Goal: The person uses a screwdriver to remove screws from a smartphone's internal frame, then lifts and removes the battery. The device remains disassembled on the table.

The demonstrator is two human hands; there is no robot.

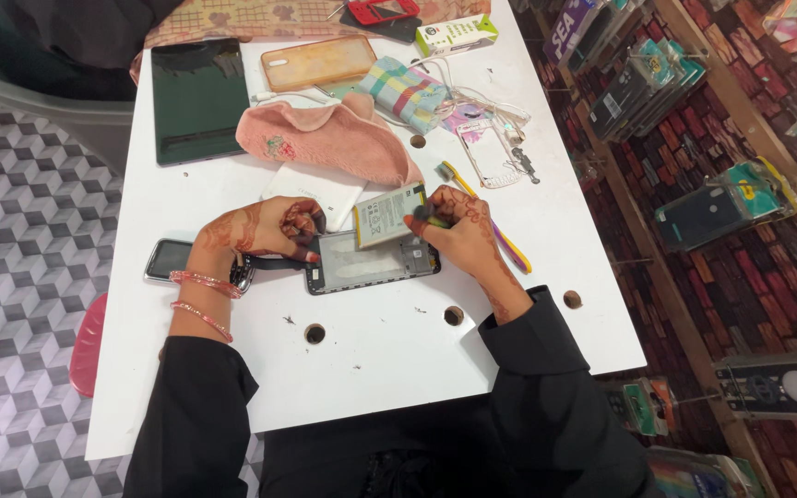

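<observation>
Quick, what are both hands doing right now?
Left hand: closed, pressing on the opened phone.
Right hand: closed, holding a small tool under the lifted battery.

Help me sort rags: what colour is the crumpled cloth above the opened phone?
Pink crumpled cloth, clearest in the head view.

My worktop is white; far off lie a pink cloth, a checked pastel pouch, an orange case, and a black tablet.

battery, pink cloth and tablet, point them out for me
battery [387, 216], head view, on its pale label face
pink cloth [329, 138], head view, middle of the folded fabric
tablet [198, 100], head view, centre of its dark screen
</observation>
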